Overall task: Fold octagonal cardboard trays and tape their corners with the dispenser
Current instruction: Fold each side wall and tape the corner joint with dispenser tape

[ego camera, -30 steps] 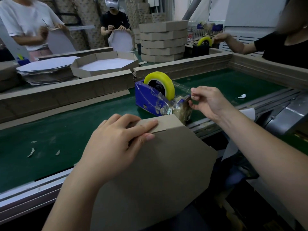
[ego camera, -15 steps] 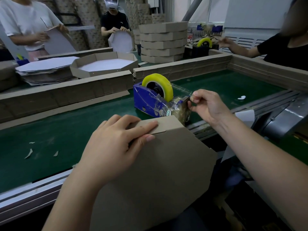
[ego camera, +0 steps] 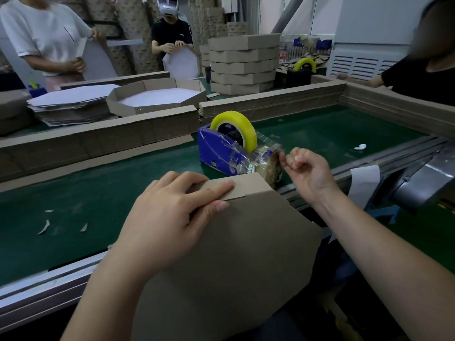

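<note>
I hold a brown octagonal cardboard tray (ego camera: 236, 254) upright, its underside toward me, at the near edge of the green belt. My left hand (ego camera: 172, 217) grips its top edge, fingers laid over the folded corner flap. Just behind the tray stands a blue tape dispenser (ego camera: 221, 151) with a yellow tape roll (ego camera: 236, 126). My right hand (ego camera: 305, 171) is at the dispenser's cutter end, thumb and fingers pinching the clear tape (ego camera: 270, 146) that runs from the roll.
Low cardboard walls (ego camera: 270, 107) fence the green conveyor belt (ego camera: 86, 193). Beyond them lie a folded tray (ego camera: 157, 97), flat blanks (ego camera: 66, 104) and a stack of finished trays (ego camera: 243, 62). Three other people work around it. Scraps lie on the belt at left.
My right hand has come down and toward me from the raised tape strand to the dispenser's cutter end. The left hand and the tray have stayed put.
</note>
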The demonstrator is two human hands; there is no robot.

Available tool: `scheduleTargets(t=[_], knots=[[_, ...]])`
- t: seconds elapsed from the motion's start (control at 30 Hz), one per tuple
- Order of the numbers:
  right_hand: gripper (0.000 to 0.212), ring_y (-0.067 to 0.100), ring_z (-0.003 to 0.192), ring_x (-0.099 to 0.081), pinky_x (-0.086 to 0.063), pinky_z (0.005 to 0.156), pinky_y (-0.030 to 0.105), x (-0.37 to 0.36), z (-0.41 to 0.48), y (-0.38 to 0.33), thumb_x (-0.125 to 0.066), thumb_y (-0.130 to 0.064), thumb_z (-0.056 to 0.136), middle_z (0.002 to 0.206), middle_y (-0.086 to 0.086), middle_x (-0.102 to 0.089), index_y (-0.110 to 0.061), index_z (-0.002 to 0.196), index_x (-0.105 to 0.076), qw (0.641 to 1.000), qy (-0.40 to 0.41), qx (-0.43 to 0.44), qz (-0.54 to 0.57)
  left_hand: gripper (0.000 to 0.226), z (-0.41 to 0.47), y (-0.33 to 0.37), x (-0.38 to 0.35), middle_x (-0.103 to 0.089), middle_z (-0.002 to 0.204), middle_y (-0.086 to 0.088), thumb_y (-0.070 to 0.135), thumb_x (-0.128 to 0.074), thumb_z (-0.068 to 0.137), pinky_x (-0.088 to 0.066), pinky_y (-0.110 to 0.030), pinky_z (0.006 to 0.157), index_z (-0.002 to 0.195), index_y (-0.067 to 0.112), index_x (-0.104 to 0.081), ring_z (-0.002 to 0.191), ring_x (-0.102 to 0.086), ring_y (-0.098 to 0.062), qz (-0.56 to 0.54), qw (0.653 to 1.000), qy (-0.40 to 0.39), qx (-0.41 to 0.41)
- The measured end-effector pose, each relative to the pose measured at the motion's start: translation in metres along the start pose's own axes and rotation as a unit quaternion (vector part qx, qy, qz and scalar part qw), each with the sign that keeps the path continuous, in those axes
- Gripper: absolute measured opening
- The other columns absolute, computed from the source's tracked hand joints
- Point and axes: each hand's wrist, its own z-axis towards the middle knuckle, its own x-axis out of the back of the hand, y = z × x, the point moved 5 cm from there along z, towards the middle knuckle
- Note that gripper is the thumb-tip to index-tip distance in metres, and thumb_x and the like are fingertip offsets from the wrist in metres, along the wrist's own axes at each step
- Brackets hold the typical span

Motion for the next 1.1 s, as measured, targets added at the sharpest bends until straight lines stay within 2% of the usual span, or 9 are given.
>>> scheduleTargets(t=[0.13, 0.23, 0.3, 0.37, 0.47, 0.6, 0.7, 0.83, 1.1], knots=[[0.032, 0.013, 0.061, -0.045, -0.051, 0.077, 0.030, 0.017, -0.004, -0.006, -0.060, 0.001, 0.075, 0.061, 0.001, -0.043, -0.011, 0.048, -0.048, 0.978, 0.019, 0.051, -0.200, 0.051, 0.000, -0.001, 0.000, -0.063, 0.118, 0.008, 0.058, -0.025, 0.092, -0.048, -0.039, 0.077, 0.131, 0.045, -0.056, 0.102, -0.055, -0.020, -0.003, 1.000, -0.003, 0.000], [0.023, 0.015, 0.070, -0.049, -0.043, 0.072, 0.024, 0.023, -0.010, -0.020, -0.071, -0.006, 0.084, 0.076, 0.004, -0.048, -0.009, 0.064, -0.062, 0.858, 0.035, 0.144, -0.491, 0.053, 0.001, 0.000, -0.001, -0.062, 0.122, 0.011, 0.060, -0.023, 0.091, -0.047, -0.039, 0.080, 0.131, 0.046, -0.055, 0.105, -0.053, -0.019, -0.011, 1.000, -0.007, 0.002], [0.017, 0.012, 0.067, -0.046, -0.038, 0.065, 0.015, 0.017, -0.012, -0.030, -0.073, -0.010, 0.084, 0.080, 0.004, -0.045, -0.007, 0.070, -0.064, 0.783, 0.031, 0.191, -0.592, 0.053, 0.002, 0.001, -0.001, -0.060, 0.126, 0.013, 0.061, -0.022, 0.091, -0.047, -0.041, 0.082, 0.132, 0.047, -0.054, 0.106, -0.053, -0.018, -0.017, 1.000, -0.010, -0.003], [0.017, 0.014, 0.064, -0.042, -0.037, 0.064, 0.023, 0.012, -0.015, -0.039, -0.072, -0.010, 0.085, 0.083, 0.006, -0.043, -0.002, 0.072, -0.064, 0.718, 0.038, 0.214, -0.661, 0.052, 0.002, 0.002, 0.000, -0.058, 0.129, 0.013, 0.059, -0.025, 0.091, -0.047, -0.043, 0.085, 0.131, 0.045, -0.056, 0.108, -0.054, -0.018, -0.032, 0.999, -0.002, -0.010], [0.018, 0.020, 0.065, -0.042, -0.038, 0.061, 0.033, 0.000, -0.030, -0.056, -0.071, -0.015, 0.087, 0.085, 0.011, -0.044, 0.001, 0.079, -0.068, 0.683, 0.063, 0.251, -0.683, 0.048, 0.000, 0.003, 0.001, -0.061, 0.124, 0.013, 0.054, -0.033, 0.091, -0.048, -0.044, 0.084, 0.122, 0.036, -0.065, 0.106, -0.057, -0.018, -0.061, 0.998, 0.025, -0.020], [0.010, 0.013, 0.064, -0.041, -0.035, 0.061, 0.016, -0.061, -0.066, -0.076, -0.072, -0.015, 0.086, 0.076, 0.002, -0.046, -0.005, 0.081, -0.070, 0.718, 0.022, 0.330, -0.612, 0.035, 0.001, 0.004, 0.002, -0.065, 0.115, 0.013, 0.052, -0.042, 0.091, -0.049, -0.044, 0.079, 0.101, 0.028, -0.066, 0.099, -0.059, -0.019, -0.072, 0.996, 0.050, -0.024], [0.009, 0.008, 0.060, -0.047, -0.037, 0.055, 0.017, -0.099, -0.101, -0.070, -0.068, -0.019, 0.086, 0.065, -0.001, -0.055, -0.015, 0.079, -0.070, 0.816, -0.027, 0.300, -0.493, 0.025, 0.001, 0.004, 0.001, -0.066, 0.115, 0.012, 0.044, -0.053, 0.089, -0.050, -0.046, 0.079, 0.096, 0.026, -0.068, 0.099, -0.059, -0.019, -0.089, 0.994, 0.059, -0.021], [0.010, 0.001, 0.043, -0.040, -0.029, 0.043, 0.012, -0.114, -0.140, -0.026, -0.071, -0.024, 0.081, 0.047, -0.009, -0.053, -0.018, 0.073, -0.074, 0.951, -0.018, 0.132, -0.279, 0.021, -0.001, 0.002, 0.002, -0.064, 0.121, 0.011, 0.037, -0.055, 0.088, -0.048, -0.048, 0.083, 0.099, 0.025, -0.069, 0.102, -0.058, -0.021, -0.104, 0.993, 0.044, -0.023], [0.024, 0.006, 0.031, -0.027, -0.023, 0.035, 0.014, -0.104, -0.148, 0.019, -0.075, -0.029, 0.077, 0.034, -0.003, -0.037, -0.017, 0.056, -0.072, 0.977, 0.133, -0.021, -0.163, 0.025, -0.004, 0.000, 0.003, -0.062, 0.124, 0.011, 0.035, -0.053, 0.089, -0.046, -0.048, 0.089, 0.103, 0.021, -0.069, 0.108, -0.057, -0.021, -0.120, 0.992, 0.042, -0.026]])
